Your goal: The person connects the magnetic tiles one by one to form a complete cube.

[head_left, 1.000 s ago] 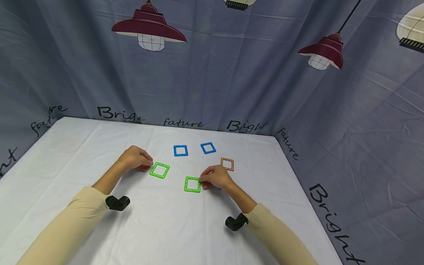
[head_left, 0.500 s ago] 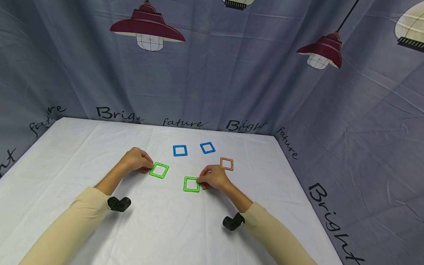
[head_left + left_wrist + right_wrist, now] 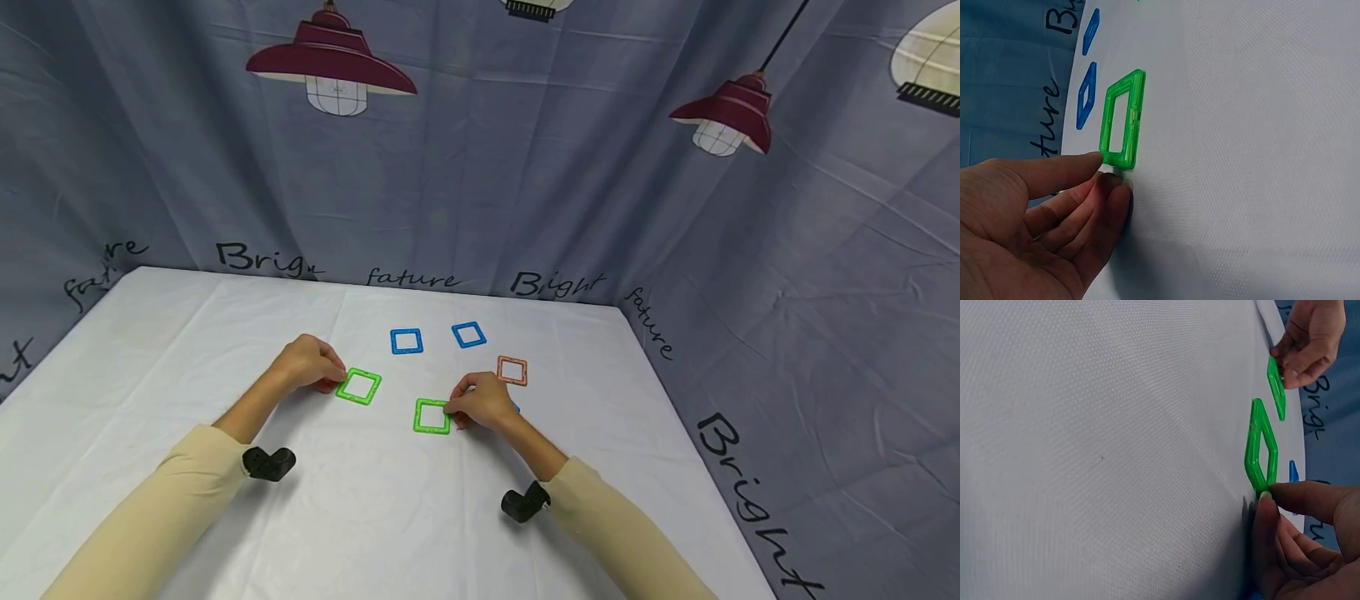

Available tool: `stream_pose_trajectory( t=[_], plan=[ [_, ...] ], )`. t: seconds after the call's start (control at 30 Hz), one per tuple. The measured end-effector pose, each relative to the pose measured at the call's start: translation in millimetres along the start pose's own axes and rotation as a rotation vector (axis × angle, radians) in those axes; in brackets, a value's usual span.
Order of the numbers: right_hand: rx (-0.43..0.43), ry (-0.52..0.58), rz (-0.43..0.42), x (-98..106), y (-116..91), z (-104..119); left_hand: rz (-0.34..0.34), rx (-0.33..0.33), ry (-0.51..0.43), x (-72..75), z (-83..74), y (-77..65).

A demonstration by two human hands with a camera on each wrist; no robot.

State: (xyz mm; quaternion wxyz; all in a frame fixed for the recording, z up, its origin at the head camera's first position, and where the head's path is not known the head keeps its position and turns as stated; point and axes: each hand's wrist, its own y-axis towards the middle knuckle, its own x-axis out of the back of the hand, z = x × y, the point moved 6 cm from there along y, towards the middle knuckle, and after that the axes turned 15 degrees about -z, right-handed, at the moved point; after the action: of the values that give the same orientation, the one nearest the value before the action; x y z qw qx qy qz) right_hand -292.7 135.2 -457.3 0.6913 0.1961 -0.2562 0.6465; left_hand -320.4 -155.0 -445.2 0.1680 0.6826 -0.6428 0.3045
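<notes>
At the white tabletop [image 3: 375,517], the left hand [image 3: 303,362] pinches a green frame [image 3: 1135,119] between its fingers [image 3: 1063,172]; the right hand [image 3: 483,400] pinches another green frame [image 3: 1252,445].

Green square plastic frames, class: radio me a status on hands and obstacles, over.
Left hand pinches one green frame; right hand pinches the other green frame. Green frames apart. Two blue square plastic frames lie beyond, not between.

Two green frames [image 3: 352,399] [image 3: 432,430], two blue frames [image 3: 407,351] [image 3: 474,343] (unobscured), one orange frame [image 3: 525,372].
</notes>
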Motion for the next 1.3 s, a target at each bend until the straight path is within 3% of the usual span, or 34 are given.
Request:
stream_pose_trajectory(
  t=[0.6,1.3],
  plan=[
    [0.0,-0.018,-0.03,-5.9,4.9,4.4,-0.057,-0.076,0.117,-6.4,-6.8,0.4],
    [0.003,0.004,-0.027,-8.7,5.1,5.3,-0.091,-0.059,0.161,1.4,-9.9,-0.3]
  ],
)
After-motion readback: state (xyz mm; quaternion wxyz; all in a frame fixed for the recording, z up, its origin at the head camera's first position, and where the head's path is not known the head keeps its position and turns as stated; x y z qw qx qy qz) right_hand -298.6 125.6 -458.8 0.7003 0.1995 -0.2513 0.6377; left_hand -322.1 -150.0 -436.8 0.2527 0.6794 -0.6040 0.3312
